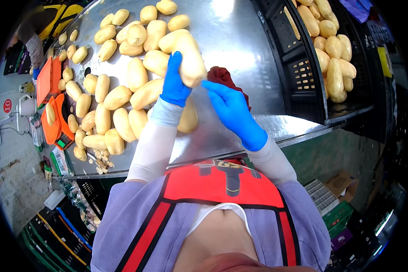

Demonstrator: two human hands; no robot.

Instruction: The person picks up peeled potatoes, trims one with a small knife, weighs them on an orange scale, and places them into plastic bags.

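My left hand (176,83), in a blue glove, grips a large peeled lotus root section (190,63) above the metal table. The piece is pale yellow, with its lower end turned towards me. My right hand (236,114), gloved in blue too, has its fingers stretched out, with the fingertips close beside that lower end; whether they touch it I cannot tell. No object shows in the right hand. Beyond it lies a crumpled dark red cloth (221,76). Many more peeled lotus root sections (117,97) are spread over the left side of the table.
At the right stands a black plastic crate (301,73) beside piled lotus root sections (335,68). Orange scale-like trays (52,119) sit at the left. Small trimmings (103,156) lie by a knife-like tool near the table's front edge. Another person's sleeve (35,49) shows far left.
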